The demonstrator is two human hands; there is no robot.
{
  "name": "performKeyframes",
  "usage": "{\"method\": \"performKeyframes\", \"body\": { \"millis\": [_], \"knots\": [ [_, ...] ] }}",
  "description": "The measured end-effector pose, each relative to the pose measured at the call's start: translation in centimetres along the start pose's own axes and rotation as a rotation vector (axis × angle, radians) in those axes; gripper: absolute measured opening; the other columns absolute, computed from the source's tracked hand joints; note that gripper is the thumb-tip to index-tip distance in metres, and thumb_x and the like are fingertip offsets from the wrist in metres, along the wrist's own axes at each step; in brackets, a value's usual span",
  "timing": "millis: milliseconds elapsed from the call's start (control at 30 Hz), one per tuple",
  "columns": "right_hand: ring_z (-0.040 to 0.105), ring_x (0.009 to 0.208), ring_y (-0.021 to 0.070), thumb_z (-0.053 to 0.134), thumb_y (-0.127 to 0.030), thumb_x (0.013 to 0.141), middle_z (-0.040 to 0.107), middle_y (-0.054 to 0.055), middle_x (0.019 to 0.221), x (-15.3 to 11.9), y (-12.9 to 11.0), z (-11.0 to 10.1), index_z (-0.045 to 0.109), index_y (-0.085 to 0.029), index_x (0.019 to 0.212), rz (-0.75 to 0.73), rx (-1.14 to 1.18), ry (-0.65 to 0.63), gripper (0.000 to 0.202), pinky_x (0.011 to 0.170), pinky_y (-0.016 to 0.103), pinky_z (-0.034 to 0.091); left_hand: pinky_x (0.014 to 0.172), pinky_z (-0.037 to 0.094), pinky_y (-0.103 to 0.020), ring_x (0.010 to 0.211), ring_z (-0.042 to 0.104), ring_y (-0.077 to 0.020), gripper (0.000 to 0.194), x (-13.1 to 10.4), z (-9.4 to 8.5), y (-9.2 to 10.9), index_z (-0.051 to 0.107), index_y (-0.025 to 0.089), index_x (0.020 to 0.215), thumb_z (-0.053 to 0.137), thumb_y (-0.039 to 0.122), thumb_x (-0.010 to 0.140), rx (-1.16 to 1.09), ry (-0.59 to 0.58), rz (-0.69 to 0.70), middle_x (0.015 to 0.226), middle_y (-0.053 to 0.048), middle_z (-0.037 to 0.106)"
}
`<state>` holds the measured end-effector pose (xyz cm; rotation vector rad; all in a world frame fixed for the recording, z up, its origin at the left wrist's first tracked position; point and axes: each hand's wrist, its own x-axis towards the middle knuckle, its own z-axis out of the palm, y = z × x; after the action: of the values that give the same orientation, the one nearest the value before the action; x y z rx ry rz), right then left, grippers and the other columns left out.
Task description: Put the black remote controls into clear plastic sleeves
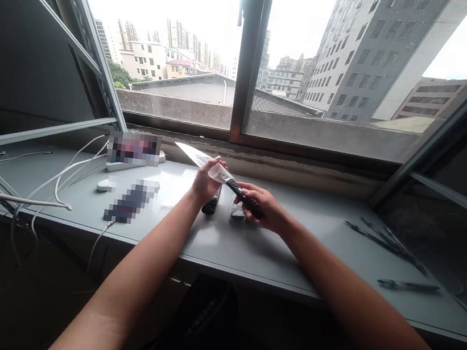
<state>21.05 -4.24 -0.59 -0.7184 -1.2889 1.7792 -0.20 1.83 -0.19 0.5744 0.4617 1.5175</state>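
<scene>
Facing a wide window (249,56), we have a long grey desk (224,248) before us, white cables (46,204) crossing its left end. Our right hand (267,205) grips a knife (232,184) by its black handle (239,190) — raised above the desk, tip leftward — while our left hand (205,181) pinches the pale blade (191,153). Beneath lies a black remote (210,204); at right, a pen (408,286).

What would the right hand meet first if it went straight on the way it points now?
Probably the left hand, at the blade of the kitchen knife whose black handle the right hand grips. Depth is hard to judge from this one view, though.
</scene>
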Motion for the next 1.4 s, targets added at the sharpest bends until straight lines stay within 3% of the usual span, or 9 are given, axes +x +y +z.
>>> {"method": "performKeyframes", "body": {
  "millis": [167, 267, 400, 533, 700, 800, 933, 1100, 1400],
  "knots": [
    [0.065, 0.049, 0.0149, 0.077, -0.035, 0.096, 0.082, 0.007, 0.093, 0.0, 0.3, -0.2, 0.058, -0.024, 0.159, -0.086, -0.028, -0.004, 0.066, 0.032, 0.021, 0.042, 0.080, 0.057, -0.029, 0.086, 0.072, -0.0173, 0.026, -0.8, 0.1, -0.6, 0.075, 0.017, 0.097, 0.092, 0.030, 0.083, 0.187, -0.205, -0.087, 0.100, -0.006, 0.076],
    [0.065, 0.053, 0.0144, 0.079, -0.037, 0.095, 0.080, 0.006, 0.094, 0.0, 0.5, 0.0, 0.063, -0.025, 0.155, -0.145, -0.074, 0.035, 0.063, 0.034, 0.021, 0.043, 0.080, 0.056, -0.031, 0.088, 0.073, -0.0192, 0.026, -0.9, -0.1, -0.8, 0.079, 0.018, 0.104, 0.090, 0.032, 0.085, 0.259, -0.293, -0.109, 0.111, -0.007, 0.079],
    [0.066, 0.056, 0.0150, 0.082, -0.041, 0.093, 0.078, 0.005, 0.092, 0.0, 0.6, 0.2, 0.072, -0.021, 0.135, -0.260, -0.168, 0.153, 0.048, 0.036, 0.023, 0.047, 0.092, 0.057, -0.034, 0.102, 0.077, -0.0247, 0.040, -0.6, -0.2, -0.8, 0.080, 0.019, 0.121, 0.091, 0.030, 0.084, 0.265, -0.257, -0.077, 0.124, -0.011, 0.080],
    [0.062, 0.051, 0.0136, 0.084, -0.045, 0.093, 0.072, -0.001, 0.078, 0.2, 0.7, 0.2, 0.068, -0.021, 0.114, -0.335, -0.291, 0.246, 0.035, 0.037, 0.022, 0.048, 0.097, 0.058, -0.037, 0.104, 0.079, -0.0266, 0.044, -0.4, -0.1, -1.1, 0.080, 0.018, 0.120, 0.096, 0.036, 0.083, 0.248, -0.226, -0.089, 0.118, -0.014, 0.082],
    [0.067, 0.054, 0.0149, 0.089, -0.036, 0.088, 0.074, 0.000, 0.087, 0.4, 0.8, 0.1, 0.063, -0.024, 0.116, -0.353, -0.285, 0.322, 0.040, 0.035, 0.022, 0.048, 0.103, 0.059, -0.038, 0.101, 0.081, -0.0261, 0.038, -0.3, 0.0, -1.7, 0.081, 0.014, 0.112, 0.098, 0.022, 0.080, 0.281, -0.284, -0.089, 0.114, -0.016, 0.083],
    [0.070, 0.056, 0.0168, 0.089, -0.032, 0.090, 0.077, 0.003, 0.090, 0.5, 0.8, -0.2, 0.065, -0.023, 0.122, -0.330, -0.311, 0.310, 0.041, 0.036, 0.023, 0.051, 0.105, 0.060, -0.038, 0.106, 0.081, -0.0256, 0.037, -0.2, 0.1, -1.5, 0.081, 0.016, 0.115, 0.096, 0.018, 0.081, 0.229, -0.272, -0.028, 0.117, -0.013, 0.084],
    [0.066, 0.052, 0.0142, 0.085, -0.041, 0.095, 0.080, 0.009, 0.091, 0.6, 0.8, -0.8, 0.074, -0.018, 0.105, -0.276, -0.374, 0.237, 0.027, 0.032, 0.021, 0.044, 0.105, 0.060, -0.035, 0.116, 0.079, -0.0258, 0.037, -0.2, 0.3, -0.8, 0.079, 0.017, 0.120, 0.089, 0.015, 0.084, 0.169, -0.242, 0.059, 0.126, -0.012, 0.082],
    [0.066, 0.052, 0.0134, 0.081, -0.050, 0.097, 0.081, 0.010, 0.093, 0.7, 1.0, -0.7, 0.075, -0.018, 0.099, -0.238, -0.360, 0.185, 0.032, 0.032, 0.020, 0.042, 0.108, 0.059, -0.040, 0.124, 0.077, -0.0301, 0.044, -0.9, 0.7, -0.6, 0.075, 0.017, 0.128, 0.087, 0.012, 0.085, 0.139, -0.234, -0.004, 0.129, -0.015, 0.081],
    [0.068, 0.056, 0.0127, 0.083, -0.056, 0.095, 0.080, 0.009, 0.095, 0.9, 1.2, -0.6, 0.071, -0.017, 0.103, -0.248, -0.283, 0.182, 0.041, 0.037, 0.020, 0.046, 0.114, 0.055, -0.045, 0.128, 0.075, -0.0318, 0.046, -1.2, 0.5, -1.2, 0.074, 0.017, 0.135, 0.086, 0.016, 0.091, 0.205, -0.346, -0.082, 0.137, -0.017, 0.078]
  ]
}}
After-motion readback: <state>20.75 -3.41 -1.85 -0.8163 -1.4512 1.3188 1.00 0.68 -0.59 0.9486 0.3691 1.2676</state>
